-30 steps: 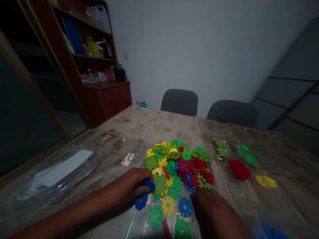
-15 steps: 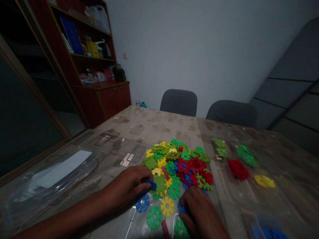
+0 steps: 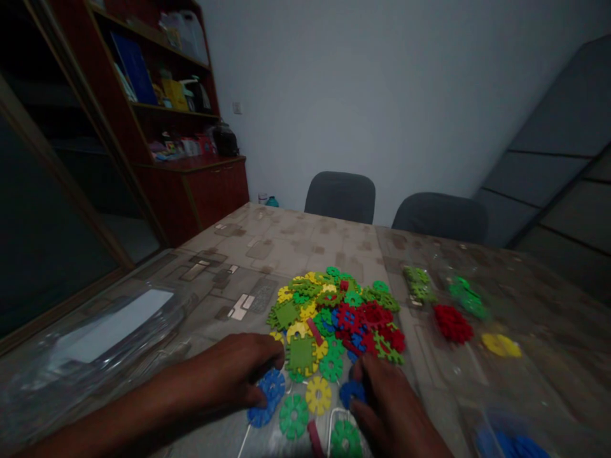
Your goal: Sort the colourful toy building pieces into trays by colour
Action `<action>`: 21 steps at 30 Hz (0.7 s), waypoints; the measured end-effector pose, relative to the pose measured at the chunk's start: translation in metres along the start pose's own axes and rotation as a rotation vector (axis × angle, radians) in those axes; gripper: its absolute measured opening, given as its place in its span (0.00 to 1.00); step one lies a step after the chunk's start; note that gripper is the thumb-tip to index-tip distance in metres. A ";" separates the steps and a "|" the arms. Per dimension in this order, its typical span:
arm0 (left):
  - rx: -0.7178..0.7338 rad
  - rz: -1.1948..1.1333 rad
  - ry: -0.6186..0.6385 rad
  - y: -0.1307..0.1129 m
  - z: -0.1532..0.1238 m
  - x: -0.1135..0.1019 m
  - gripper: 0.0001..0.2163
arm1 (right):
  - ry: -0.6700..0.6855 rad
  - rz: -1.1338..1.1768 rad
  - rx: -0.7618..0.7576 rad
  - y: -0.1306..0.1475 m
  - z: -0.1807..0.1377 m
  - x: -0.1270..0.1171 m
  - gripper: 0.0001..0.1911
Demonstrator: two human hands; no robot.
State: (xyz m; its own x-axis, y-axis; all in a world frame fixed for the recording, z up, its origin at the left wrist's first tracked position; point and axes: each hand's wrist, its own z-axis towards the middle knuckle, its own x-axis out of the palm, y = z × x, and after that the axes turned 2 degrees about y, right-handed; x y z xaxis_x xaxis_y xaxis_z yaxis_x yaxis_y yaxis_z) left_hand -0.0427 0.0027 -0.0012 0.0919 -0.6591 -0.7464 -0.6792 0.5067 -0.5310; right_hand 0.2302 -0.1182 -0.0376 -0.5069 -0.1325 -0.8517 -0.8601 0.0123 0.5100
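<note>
A pile of flat, toothed plastic pieces (image 3: 334,312) in green, yellow, red and blue lies in the middle of the patterned table (image 3: 286,242). My left hand (image 3: 233,375) is curled at the pile's near left edge, its fingertips closed on two stacked blue gear pieces (image 3: 267,394). My right hand (image 3: 389,410) comes in from the lower right, fingers pinched on a single blue gear piece (image 3: 351,391). Between the hands lie a yellow gear (image 3: 318,394) and a green gear (image 3: 293,416).
Small one-colour heaps lie to the right: light green (image 3: 415,283), green (image 3: 468,299), red (image 3: 451,323), yellow (image 3: 499,345), and blue (image 3: 510,445) at the bottom corner. A clear plastic bag (image 3: 105,331) lies left. Two grey chairs (image 3: 340,197) stand behind the table, a wooden cabinet (image 3: 191,172) at the far left.
My left hand has drawn the blue pieces back toward me and lowered them. My right hand has slid forward and closed on the blue gear beside the yellow one.
</note>
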 end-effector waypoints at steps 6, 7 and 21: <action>-0.003 -0.031 0.013 -0.003 -0.002 0.000 0.16 | -0.114 -0.046 0.123 -0.007 -0.007 -0.033 0.11; -0.004 -0.034 0.017 -0.003 -0.002 0.001 0.17 | -0.095 -0.073 0.180 -0.008 -0.008 -0.037 0.13; -0.009 -0.175 0.109 -0.011 -0.004 0.000 0.14 | 0.021 -0.106 0.286 -0.009 -0.004 -0.032 0.12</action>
State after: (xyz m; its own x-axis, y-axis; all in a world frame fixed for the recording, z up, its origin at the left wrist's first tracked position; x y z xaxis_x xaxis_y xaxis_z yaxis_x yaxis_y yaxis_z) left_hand -0.0386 -0.0050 0.0060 0.1300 -0.7931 -0.5950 -0.6663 0.3745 -0.6448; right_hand 0.2540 -0.1183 -0.0147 -0.4145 -0.1683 -0.8944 -0.8910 0.2753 0.3611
